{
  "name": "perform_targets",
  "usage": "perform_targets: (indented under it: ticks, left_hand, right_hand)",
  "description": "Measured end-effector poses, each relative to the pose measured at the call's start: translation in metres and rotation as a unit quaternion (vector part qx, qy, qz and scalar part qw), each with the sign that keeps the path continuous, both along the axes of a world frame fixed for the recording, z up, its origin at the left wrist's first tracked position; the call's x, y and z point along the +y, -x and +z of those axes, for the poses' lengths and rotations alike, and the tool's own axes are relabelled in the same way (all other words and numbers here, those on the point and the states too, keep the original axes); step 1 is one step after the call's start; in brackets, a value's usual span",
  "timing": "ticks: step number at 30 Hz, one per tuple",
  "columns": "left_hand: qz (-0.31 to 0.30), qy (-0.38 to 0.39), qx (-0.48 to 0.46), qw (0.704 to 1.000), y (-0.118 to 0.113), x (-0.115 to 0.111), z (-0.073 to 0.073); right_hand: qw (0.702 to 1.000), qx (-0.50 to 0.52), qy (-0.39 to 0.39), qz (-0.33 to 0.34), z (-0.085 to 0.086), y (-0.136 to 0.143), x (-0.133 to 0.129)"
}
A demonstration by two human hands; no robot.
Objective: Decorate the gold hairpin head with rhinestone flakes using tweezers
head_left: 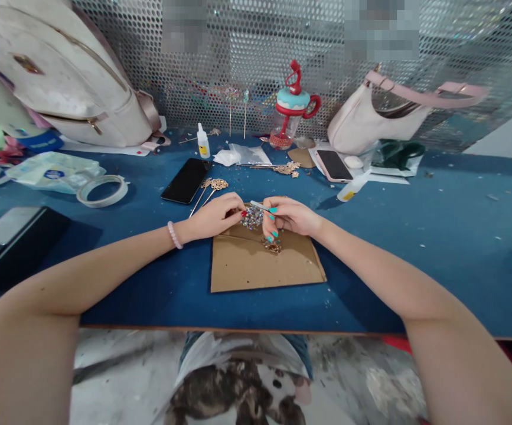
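Note:
A brown cardboard sheet lies on the blue table in front of me. At its far edge sits a sparkly jewelled ornament. My left hand, with a pink bead bracelet at the wrist, pinches the ornament's left side. My right hand, nails painted turquoise, grips thin metal tweezers whose tip points at the ornament. A small gold filigree piece rests on the cardboard just under my right hand.
A black phone, gold hairpin sticks, a tape roll, glue bottles and a second phone lie beyond. A white backpack stands back left, a pink bag back right, a black box at left.

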State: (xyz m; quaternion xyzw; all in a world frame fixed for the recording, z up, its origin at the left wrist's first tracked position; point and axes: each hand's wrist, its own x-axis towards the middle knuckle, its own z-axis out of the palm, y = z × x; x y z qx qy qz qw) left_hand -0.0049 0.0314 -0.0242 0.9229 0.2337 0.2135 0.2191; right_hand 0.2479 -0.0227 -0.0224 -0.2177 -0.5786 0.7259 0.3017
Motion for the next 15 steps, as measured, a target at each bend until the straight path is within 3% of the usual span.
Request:
perform_targets:
  ticks: [5, 11, 15]
  left_hand:
    - [-0.005, -0.005, -0.001, 1.000, 0.001, 0.001, 0.000]
    - [-0.006, -0.013, 0.003, 1.000, 0.001, 0.000, 0.002]
    - [-0.005, -0.015, 0.008, 1.000, 0.001, -0.002, 0.003]
  right_hand:
    - [1.000, 0.025, 0.006, -0.001, 0.004, -0.001, 0.000]
    - [0.993, 0.017, 0.040, 0.113, 0.004, -0.011, -0.002]
    - [0.994, 0.017, 0.039, 0.101, 0.002, -0.010, -0.003]
